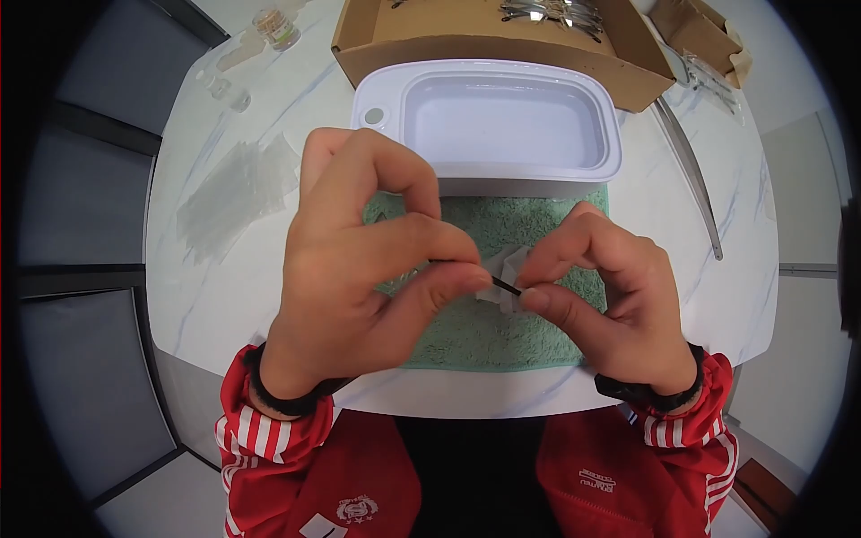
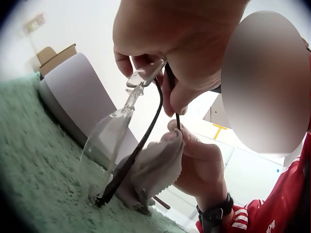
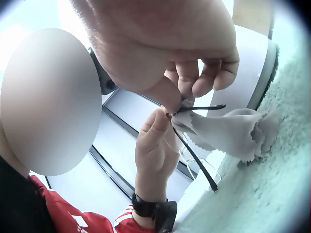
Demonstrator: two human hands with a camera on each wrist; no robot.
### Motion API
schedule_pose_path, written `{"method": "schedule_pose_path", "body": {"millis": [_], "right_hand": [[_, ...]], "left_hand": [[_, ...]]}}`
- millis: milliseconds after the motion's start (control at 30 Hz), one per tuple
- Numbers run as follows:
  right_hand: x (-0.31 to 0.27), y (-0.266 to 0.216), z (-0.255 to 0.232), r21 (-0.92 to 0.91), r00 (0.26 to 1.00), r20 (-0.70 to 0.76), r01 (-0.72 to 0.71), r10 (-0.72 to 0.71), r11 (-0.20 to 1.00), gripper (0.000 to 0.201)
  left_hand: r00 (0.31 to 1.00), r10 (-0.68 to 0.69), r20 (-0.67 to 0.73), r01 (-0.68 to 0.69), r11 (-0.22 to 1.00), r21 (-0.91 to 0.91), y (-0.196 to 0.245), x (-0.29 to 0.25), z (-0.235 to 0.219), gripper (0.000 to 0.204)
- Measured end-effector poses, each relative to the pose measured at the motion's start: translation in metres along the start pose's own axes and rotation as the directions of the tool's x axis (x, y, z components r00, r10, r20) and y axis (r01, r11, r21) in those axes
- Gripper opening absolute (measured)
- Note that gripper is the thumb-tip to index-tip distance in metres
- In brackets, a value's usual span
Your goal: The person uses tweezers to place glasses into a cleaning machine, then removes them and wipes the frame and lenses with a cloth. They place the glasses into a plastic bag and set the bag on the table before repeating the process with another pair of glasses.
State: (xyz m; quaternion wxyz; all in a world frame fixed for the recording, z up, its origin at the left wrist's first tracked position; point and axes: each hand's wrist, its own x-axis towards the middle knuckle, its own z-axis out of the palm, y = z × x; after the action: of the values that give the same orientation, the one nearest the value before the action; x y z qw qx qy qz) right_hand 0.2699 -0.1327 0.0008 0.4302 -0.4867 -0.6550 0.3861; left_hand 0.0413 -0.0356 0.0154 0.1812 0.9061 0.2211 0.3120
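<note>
A pair of clear-lensed eyeglasses (image 2: 137,145) with dark temple arms is between the two hands, its lower side close over the green towel (image 1: 466,345). My left hand (image 1: 359,260) pinches the glasses between thumb and index finger, the other fingers bent above. Opposite it, my right hand (image 1: 623,296) pinches the far stretch of one dark temple arm (image 1: 505,285) through a grey cloth (image 2: 160,162) with a zigzag edge. That cloth hangs from the right fingers down to the towel in the right wrist view. In the head view the left hand hides most of the frame.
Behind the hands stands a white basin (image 1: 502,134) of liquid on the towel. A cardboard box (image 1: 430,40) holding several glasses is beyond it. Left lie clear plastic sleeves (image 1: 235,193), a small bottle (image 1: 224,91) and a jar (image 1: 276,29). A curved strip (image 1: 691,175) lies right.
</note>
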Motion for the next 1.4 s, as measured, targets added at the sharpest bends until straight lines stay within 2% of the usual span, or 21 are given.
{"method": "schedule_pose_path", "body": {"millis": [133, 267, 333, 400, 667, 767, 833, 933, 1033, 1167, 1233, 1400], "right_hand": [[-0.001, 0.002, -0.007, 0.039, 0.995, 0.062, -0.081, 0.078, 0.996, 0.017], [-0.003, 0.003, -0.006, 0.131, 0.983, 0.032, -0.182, 0.179, 0.975, 0.015], [-0.003, 0.006, -0.007, 0.089, 0.994, 0.009, -0.109, 0.108, 0.990, 0.016], [-0.003, 0.007, -0.007, 0.093, 0.994, 0.004, -0.109, 0.110, 0.990, 0.015], [-0.002, 0.005, -0.006, 0.095, 0.997, -0.009, -0.076, 0.077, 0.993, 0.013], [-0.003, 0.002, -0.003, 0.129, 0.998, 0.003, -0.057, 0.058, 0.990, 0.015], [-0.003, 0.001, -0.002, 0.229, 0.994, 0.059, -0.103, 0.092, 0.968, 0.021], [-0.003, 0.005, 0.003, 0.241, 0.998, 0.055, -0.053, 0.041, 0.969, 0.018], [-0.003, 0.006, 0.005, 0.271, 0.997, 0.050, -0.078, 0.067, 0.959, 0.018], [-0.003, 0.005, 0.002, 0.248, 0.996, 0.038, -0.088, 0.081, 0.965, 0.017], [-0.003, 0.000, 0.000, 0.270, 0.980, 0.056, -0.201, 0.193, 0.942, 0.023], [-0.004, 0.001, -0.002, 0.258, 0.980, 0.064, -0.199, 0.189, 0.945, 0.023]], "left_hand": [[0.999, -0.021, -0.040, 0.021, 1.000, 0.007, -0.009, -0.004, -0.001, 0.026], [0.995, -0.084, -0.061, 0.084, 0.996, 0.002, -0.010, -0.007, -0.002, 0.028], [0.991, -0.115, -0.065, 0.115, 0.993, 0.001, -0.010, -0.007, -0.002, 0.029], [0.996, -0.065, -0.065, 0.066, 0.998, 0.006, -0.014, -0.007, -0.002, 0.028], [0.997, -0.048, -0.055, 0.049, 0.998, 0.033, -0.008, -0.004, 0.000, 0.028], [0.999, -0.023, -0.031, 0.024, 0.998, 0.053, -0.003, -0.002, 0.002, 0.029], [1.000, -0.014, -0.012, 0.015, 0.998, 0.055, 0.001, 0.000, 0.003, 0.029], [0.999, 0.030, 0.027, -0.032, 0.997, 0.065, 0.004, 0.001, 0.003, 0.030], [0.997, 0.080, 0.023, -0.082, 0.992, 0.095, 0.003, 0.001, 0.003, 0.031], [0.996, 0.045, -0.079, -0.036, 0.993, 0.109, -0.002, 0.001, -0.003, 0.035], [0.993, 0.021, -0.112, -0.010, 0.995, 0.094, -0.009, -0.002, -0.006, 0.035], [0.986, 0.003, -0.165, 0.018, 0.992, 0.121, -0.012, -0.004, -0.005, 0.025]]}}
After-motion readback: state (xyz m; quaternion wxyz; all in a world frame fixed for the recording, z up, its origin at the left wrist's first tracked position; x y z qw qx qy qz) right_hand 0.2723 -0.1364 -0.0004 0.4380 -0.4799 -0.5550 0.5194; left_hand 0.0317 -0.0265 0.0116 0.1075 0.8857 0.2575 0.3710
